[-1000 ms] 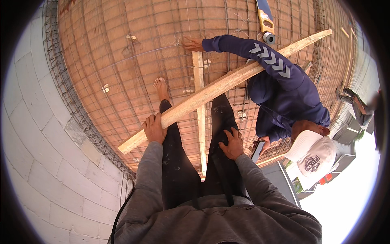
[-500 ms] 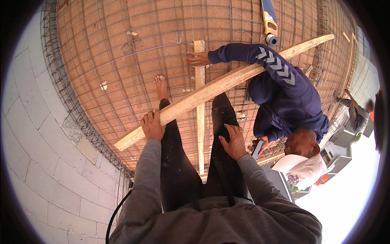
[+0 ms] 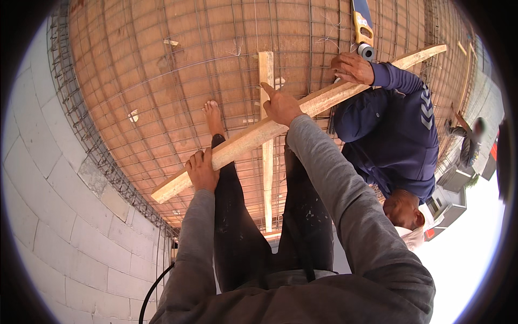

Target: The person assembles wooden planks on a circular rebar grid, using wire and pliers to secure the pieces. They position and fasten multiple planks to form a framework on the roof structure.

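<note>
Wooden boards number two: one long plank point(image 3: 302, 108) runs diagonally from lower left to upper right across the person's black-trousered legs, and one narrower batten point(image 3: 266, 140) lies lengthwise under it on the floor, crossing it near the middle. Beneath both is a floor of orange hollow clay blocks point(image 3: 162, 70) covered by a grid of steel reinforcement mesh point(image 3: 86, 135), bordered at left by a wall of pale grey blocks point(image 3: 48, 227). The left hand point(image 3: 202, 170) is wrapped around the plank's near edge towards its lower end, fingers closed on the wood. The right hand point(image 3: 279, 106) presses on the plank at the crossing, fingers spread flat on top rather than curled round it. One bare foot point(image 3: 213, 116) rests on the mesh just beyond the plank. A co-worker in a dark blue top crouches at right, with one hand point(image 3: 352, 67) on the plank's far part, next to a blue and yellow power tool point(image 3: 362, 27)
</note>
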Available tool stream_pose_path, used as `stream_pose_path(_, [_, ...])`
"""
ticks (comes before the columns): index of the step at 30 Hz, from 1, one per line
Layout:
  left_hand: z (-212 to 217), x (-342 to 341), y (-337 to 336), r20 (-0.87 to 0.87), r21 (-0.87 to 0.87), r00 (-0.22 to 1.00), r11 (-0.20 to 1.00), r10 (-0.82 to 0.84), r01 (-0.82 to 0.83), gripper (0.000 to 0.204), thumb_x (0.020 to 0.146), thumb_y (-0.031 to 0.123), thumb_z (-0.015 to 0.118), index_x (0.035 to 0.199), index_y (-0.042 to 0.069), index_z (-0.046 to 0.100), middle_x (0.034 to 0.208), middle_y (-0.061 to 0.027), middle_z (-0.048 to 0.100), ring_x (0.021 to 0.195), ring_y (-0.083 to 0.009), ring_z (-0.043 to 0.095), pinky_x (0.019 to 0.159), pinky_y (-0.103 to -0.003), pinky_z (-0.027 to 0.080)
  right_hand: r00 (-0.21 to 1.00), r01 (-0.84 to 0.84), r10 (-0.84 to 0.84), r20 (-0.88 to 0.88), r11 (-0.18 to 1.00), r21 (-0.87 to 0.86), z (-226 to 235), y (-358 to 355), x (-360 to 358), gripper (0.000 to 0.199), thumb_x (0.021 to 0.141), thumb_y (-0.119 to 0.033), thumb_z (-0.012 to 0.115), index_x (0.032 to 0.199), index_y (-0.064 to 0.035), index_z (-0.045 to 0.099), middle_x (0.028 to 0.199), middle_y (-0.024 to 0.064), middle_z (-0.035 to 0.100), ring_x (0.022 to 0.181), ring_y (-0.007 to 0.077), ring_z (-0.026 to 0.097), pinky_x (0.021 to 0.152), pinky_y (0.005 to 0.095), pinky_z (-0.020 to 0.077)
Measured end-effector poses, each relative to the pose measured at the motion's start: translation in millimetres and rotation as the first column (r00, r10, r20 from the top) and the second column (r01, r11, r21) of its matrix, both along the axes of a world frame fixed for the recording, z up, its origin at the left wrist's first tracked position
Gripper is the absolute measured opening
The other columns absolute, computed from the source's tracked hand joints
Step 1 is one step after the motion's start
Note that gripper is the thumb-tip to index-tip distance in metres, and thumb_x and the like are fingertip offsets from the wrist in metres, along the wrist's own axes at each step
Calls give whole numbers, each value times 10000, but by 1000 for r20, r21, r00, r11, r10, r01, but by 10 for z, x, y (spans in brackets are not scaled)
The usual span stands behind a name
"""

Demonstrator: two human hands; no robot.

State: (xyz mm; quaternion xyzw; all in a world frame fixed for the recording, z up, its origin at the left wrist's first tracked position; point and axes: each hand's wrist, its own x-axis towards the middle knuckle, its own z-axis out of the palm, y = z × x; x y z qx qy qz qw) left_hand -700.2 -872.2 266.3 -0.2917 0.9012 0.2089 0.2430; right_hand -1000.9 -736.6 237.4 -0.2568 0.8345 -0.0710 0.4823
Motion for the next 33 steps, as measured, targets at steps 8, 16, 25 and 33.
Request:
stream_pose_path(8, [-463, -47, -163, -22, 4, 1000, 1000, -9, 9, 681, 643, 170, 887, 1254, 139, 589, 1168, -91, 569, 1143, -297, 525, 1034, -457, 361, 980, -184, 163, 110, 958, 218, -1445, -382, -399, 477, 914, -107, 558, 1378, -15, 503, 1174, 237, 702, 1104, 400, 680, 945, 475, 550])
stream_pose_path(16, [-801, 19, -89, -44, 2, 999, 1000, 4, -4, 670, 637, 164, 873, 1243, 133, 589, 1163, -95, 563, 1134, -308, 530, 1033, -464, 375, 995, 41, -60, 82, 975, 217, -2264, -371, -339, 499, 900, -126, 552, 1369, 39, 505, 1167, 280, 690, 1114, 410, 677, 964, 467, 539])
stream_pose_path(25, [-778, 0, -85, -61, -18, 998, 1000, 11, -12, 705, 600, 137, 876, 1244, 135, 590, 1173, -91, 562, 1147, -314, 522, 1037, -468, 371, 977, 210, -212, -6, 973, -93, -1453, -145, -639, 629, 915, -290, 657, 1440, 3, 475, 1061, 238, 705, 1008, 411, 681, 888, 469, 551])
stream_pose_path(33, [-754, -281, -520, -114, -88, 993, 996, -21, 10, 737, 592, 99, 882, 1264, 129, 583, 1195, -99, 574, 1168, -322, 525, 1037, -474, 372, 885, -372, 264, -384, 897, -240, -506, 905, -850, 828, 782, -570, 780, 1398, -67, 551, 1239, 152, 644, 1206, 363, 566, 1098, 586, 337])
